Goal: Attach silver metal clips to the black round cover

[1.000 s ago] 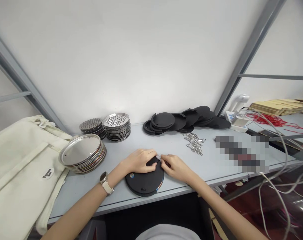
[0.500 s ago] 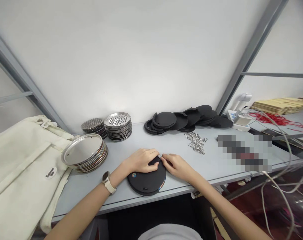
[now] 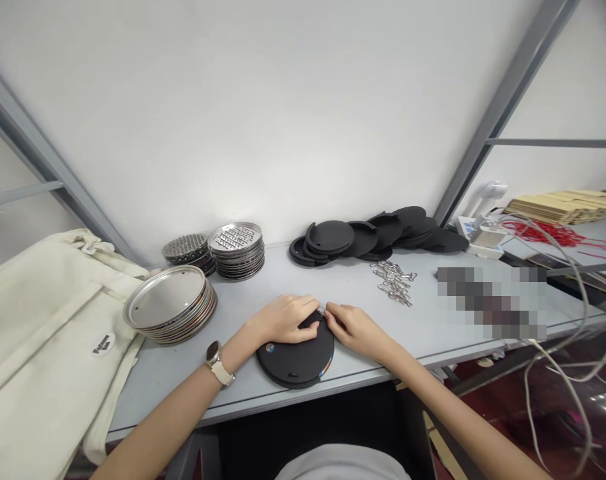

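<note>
A round black disc [image 3: 297,357] lies flat near the front edge of the grey table [image 3: 423,327]. My left hand [image 3: 283,319] rests curled over the disc's far edge, pressing it down. My right hand [image 3: 355,328] sits at the disc's far right rim, fingers pinched on a small metal clip [image 3: 321,311] held against the rim. The two hands' fingertips almost meet at the clip. A watch is on my left wrist.
A stack of shiny metal plates [image 3: 170,305] sits to the left, with perforated metal discs [image 3: 236,250] behind. More black discs [image 3: 373,235] line the wall, loose metal clips [image 3: 393,281] in front of them. A cream cloth bag [image 3: 37,340] lies left. Cables [image 3: 557,267] hang right.
Both hands stay on the disc and clip with only slight finger shifts. The view has drifted a little, so everything sits slightly higher and to the right.
</note>
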`<control>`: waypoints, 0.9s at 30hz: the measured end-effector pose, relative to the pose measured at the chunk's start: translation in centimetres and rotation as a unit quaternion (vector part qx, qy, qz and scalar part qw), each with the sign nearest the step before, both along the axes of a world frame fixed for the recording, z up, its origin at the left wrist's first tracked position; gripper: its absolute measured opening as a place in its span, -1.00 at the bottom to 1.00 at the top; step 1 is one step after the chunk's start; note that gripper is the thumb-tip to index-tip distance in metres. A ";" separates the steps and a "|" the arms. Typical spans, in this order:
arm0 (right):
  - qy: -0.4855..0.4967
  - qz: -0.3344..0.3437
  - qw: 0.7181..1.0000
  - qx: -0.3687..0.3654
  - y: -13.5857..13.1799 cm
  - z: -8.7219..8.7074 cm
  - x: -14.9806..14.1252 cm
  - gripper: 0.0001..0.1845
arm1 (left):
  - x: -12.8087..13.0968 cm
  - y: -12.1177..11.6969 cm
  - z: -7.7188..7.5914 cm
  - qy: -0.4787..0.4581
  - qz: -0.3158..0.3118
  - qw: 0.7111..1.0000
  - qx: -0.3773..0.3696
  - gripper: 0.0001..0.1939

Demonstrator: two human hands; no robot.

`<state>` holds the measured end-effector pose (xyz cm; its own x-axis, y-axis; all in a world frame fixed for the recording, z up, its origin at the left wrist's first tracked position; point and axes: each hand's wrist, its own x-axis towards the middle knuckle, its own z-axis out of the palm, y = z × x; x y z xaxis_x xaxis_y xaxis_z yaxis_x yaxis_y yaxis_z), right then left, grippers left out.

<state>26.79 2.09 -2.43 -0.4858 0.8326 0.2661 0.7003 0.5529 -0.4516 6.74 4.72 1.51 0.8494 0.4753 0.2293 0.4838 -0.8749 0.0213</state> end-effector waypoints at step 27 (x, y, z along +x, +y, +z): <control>-0.014 0.011 1.000 0.007 0.2 -0.2 0.1 -0.75 | 0.1 -0.1 0.3 0.015 0.004 1.000 0.001 -0.89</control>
